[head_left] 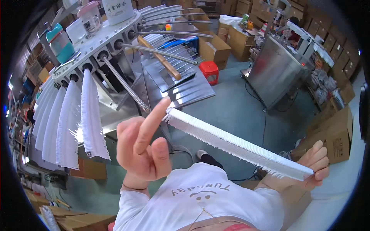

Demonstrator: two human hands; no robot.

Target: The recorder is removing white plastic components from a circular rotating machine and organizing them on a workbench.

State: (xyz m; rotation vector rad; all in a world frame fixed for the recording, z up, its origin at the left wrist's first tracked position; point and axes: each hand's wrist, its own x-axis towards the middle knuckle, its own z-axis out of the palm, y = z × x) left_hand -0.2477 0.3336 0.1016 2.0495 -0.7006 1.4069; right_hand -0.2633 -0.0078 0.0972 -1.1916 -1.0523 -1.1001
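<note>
White ridged strip (235,142) slanting before the chest — right fingers (319,165) gripping one end, left fingers (152,123) parted beside the other — work seemingly partway, with similar strips (91,111) filling some machine rods, while other rods (122,82) are bare.

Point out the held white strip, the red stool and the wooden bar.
White strip (238,147), head view: middle of its length.
Red stool (209,70), head view: its seat.
Wooden bar (164,64), head view: near its middle.

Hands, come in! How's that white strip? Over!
Right hand: gripping one end of white strip. Left hand: thumb and index apart, beside other end. Strip in midair. Metal rod appears just beyond left hand.
</note>
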